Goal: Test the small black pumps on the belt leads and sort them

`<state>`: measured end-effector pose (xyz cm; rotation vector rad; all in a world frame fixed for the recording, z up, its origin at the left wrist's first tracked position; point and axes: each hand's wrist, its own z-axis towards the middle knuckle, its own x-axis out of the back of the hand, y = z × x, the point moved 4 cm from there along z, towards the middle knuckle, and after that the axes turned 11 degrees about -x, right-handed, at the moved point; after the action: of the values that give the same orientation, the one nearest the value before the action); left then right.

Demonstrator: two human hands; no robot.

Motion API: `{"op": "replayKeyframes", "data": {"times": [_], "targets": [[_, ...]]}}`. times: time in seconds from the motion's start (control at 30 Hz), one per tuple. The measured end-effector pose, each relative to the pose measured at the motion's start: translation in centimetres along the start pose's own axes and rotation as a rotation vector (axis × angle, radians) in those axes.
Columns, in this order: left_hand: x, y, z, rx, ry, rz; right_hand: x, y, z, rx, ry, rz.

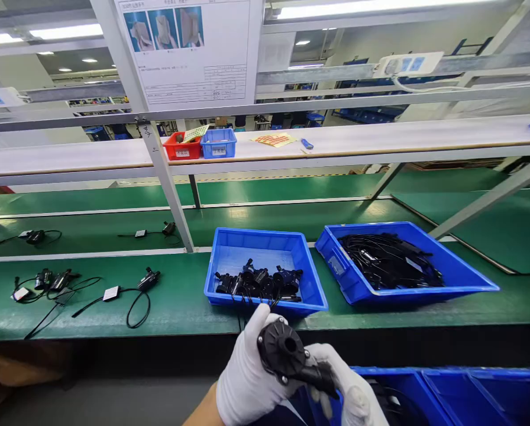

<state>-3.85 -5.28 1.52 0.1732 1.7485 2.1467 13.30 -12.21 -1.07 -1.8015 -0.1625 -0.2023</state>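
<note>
Both my hands wear white gloves and sit low in the view, in front of the bench edge. My left hand (247,378) is closed round a small black pump (287,355) with a round face and a stubby nozzle. My right hand (351,393) grips the same pump from the right, at its nozzle end. Just beyond them a blue tray (229,260) holds several more black pumps (258,283) with thin leads.
A second blue tray (464,278) to the right holds a heap of black cables. Wired pumps (132,290) lie loose on the green belt at left. Blue bins (469,393) stand at bottom right. A red bin (183,148) and blue bin (219,144) rest on the upper shelf.
</note>
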Motion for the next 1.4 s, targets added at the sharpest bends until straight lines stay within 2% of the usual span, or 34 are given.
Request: {"op": "replayKeyframes", "data": {"times": [0.23,0.5,0.67,0.87,0.97,1.17,1.4], "targets": [[0.0,-1.7,-1.0,-0.108,-0.016,0.176,0.3,-1.1,0.0,0.101,-0.085,-0.053],[0.0,-3.1,-0.8,-0.101,-0.059,0.197,0.5,-1.1,0.5,0.062,-0.103,-0.112],[0.1,-3.2,-0.5,-0.122,-0.069,0.222,0.4,-2.3,0.6,0.020,-0.140,-0.012],[-0.3,-3.1,-0.5,-0.374,-0.058,0.326,0.5,-3.7,0.9,0.027,-0.140,0.010],[-0.4,-3.1,-0.4,-0.384,-0.034,0.334,0.3,-4.0,1.0,0.024,-0.188,0.073],[-0.2,-3.1,-0.1,-0.335,-0.047,0.322,0.3,-2.7,1.7,0.043,-0.176,0.024],[0.1,-3.5,-0.3,-0.370,-0.042,0.346,0.3,-0.6,2.2,0.002,-0.167,-0.034]]}}
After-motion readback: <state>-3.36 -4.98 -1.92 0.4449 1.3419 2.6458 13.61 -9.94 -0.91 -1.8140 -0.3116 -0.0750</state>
